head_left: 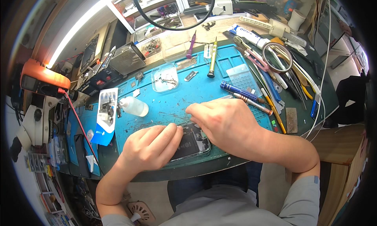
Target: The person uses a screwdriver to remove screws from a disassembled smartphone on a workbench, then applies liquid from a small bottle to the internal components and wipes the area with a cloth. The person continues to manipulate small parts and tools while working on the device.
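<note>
An opened smartphone lies at the near edge of the blue work mat, its black battery and inner parts showing. My left hand is over the phone's left part, fingers bent and pressed together; what they hold, if anything, is hidden. Above the phone's upper right side is my right hand, its thumb and fingers closed in a pinch. Whatever is between those fingertips is too small or hidden to name. A thin silver piece shows just behind the right hand, beside a blue screwdriver; I cannot tell whether the hand holds it.
A clear plastic bottle and a small transparent tray of tiny parts stand on the mat. A yellow screwdriver lies farther back. Tweezers, pens and a magnifier ring crowd the right. An orange multimeter is at left.
</note>
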The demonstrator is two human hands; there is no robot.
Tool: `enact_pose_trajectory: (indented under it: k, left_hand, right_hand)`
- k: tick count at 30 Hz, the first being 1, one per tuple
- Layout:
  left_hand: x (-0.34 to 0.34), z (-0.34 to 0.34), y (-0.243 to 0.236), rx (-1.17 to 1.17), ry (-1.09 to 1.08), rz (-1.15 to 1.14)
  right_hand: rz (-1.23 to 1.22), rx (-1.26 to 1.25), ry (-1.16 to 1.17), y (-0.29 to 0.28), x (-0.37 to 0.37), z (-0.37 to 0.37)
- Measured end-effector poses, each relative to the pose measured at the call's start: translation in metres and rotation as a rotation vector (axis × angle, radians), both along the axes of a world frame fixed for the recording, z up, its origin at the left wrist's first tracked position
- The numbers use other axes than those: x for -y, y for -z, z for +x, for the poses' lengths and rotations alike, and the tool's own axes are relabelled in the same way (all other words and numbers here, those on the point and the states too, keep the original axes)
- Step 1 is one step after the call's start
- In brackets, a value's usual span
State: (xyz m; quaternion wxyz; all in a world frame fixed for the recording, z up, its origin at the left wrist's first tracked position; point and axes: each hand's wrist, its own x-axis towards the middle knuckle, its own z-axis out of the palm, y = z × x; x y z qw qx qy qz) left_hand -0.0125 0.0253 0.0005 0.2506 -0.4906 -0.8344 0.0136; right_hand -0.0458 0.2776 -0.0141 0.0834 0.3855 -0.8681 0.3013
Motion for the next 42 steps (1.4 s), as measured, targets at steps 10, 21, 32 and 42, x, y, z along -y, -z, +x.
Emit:
enact_pose_trajectory:
  k: [10, 21, 32, 42]
  left_hand:
    - [-0.001, 0.0, 0.0, 0.002, -0.02, -0.028]
    - [-0.001, -0.001, 0.007, -0.038, -0.028, 0.044]
    - [-0.002, 0.001, 0.002, 0.03, -0.052, 0.039]
    - [-0.009, 0.035, -0.02, 0.622, -0.421, 0.249]
  right_hand:
    - [-0.017, 0.004, 0.011, 0.001, -0.001, -0.001]
    - [-0.027, 0.008, 0.025, 0.003, 0.0, -0.002]
    - [-0.2, 0.024, 0.252, -0.043, -0.042, -0.025]
    - [-0.114, 0.076, 0.643, -0.046, -0.149, 0.029]
